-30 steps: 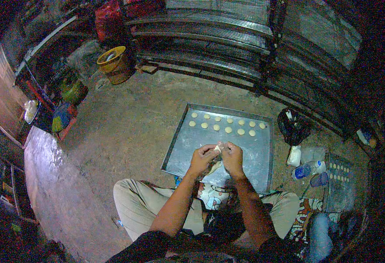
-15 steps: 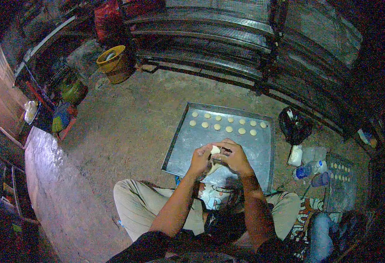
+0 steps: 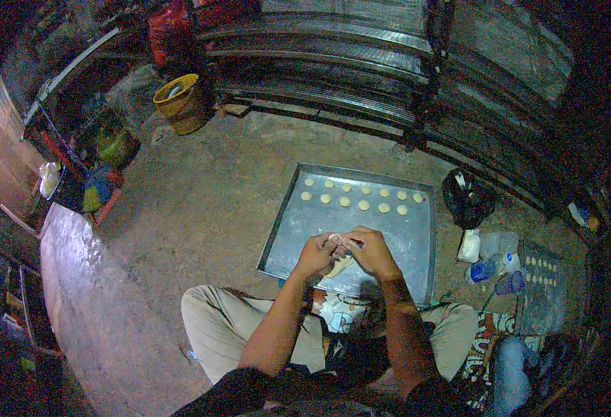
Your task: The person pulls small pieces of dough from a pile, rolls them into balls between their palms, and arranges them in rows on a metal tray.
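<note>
Over the near half of a large metal tray (image 3: 403,235), my left hand (image 3: 316,256) and right hand (image 3: 369,253) are closed together around a small piece of pale dough (image 3: 335,238). Only a thin whitish edge of the piece shows between the fingertips. Below them a larger lump of dough (image 3: 340,266) lies on the tray, partly covered by my left hand. Toward the tray's far side, several small flat dough rounds (image 3: 364,206) sit in two rows.
Right of the tray are a black plastic bag (image 3: 467,201), a white packet (image 3: 469,247), a plastic bottle (image 3: 483,271), a cup (image 3: 509,283) and a second tray (image 3: 542,309) with dough rounds. A yellow bucket (image 3: 180,111) stands far left. Dark racks (image 3: 333,66) line the back.
Both hands have drawn closer together. The dough piece, a rounded white lump before, is now mostly hidden between the fingers, with only an edge showing.
</note>
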### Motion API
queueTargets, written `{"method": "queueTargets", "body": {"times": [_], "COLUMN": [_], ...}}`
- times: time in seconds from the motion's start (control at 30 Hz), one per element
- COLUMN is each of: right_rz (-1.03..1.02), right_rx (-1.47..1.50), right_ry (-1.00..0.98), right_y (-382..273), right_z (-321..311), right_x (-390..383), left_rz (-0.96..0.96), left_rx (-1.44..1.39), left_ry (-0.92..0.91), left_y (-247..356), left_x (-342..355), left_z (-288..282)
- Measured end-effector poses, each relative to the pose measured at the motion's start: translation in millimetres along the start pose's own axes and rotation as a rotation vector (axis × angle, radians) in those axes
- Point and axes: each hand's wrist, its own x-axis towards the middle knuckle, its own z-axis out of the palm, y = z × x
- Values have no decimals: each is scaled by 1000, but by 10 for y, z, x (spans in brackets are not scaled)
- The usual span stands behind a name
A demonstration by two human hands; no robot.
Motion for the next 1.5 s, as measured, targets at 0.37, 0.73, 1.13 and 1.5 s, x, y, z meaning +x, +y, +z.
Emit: {"method": "queueTargets", "body": {"times": [0.37,0.73,1.13,1.5], "right_rz": [50,219,294,-4], "right_rx": [-54,-192,302,-176], "right_ry": [-23,133,190,13], "right_y": [-214,-17,-42,10], "right_z": [-113,82,189,-17], "right_x": [0,-18,-10,-37], "left_rz": [-141,-36,227,-157], "left_rx": [-234,-315,204,-319], "left_ry": [-96,64,308,9], "left_y": [-75,-22,-72,90], "left_x": [32,76,98,12], "left_z": [44,136,51,182]}}
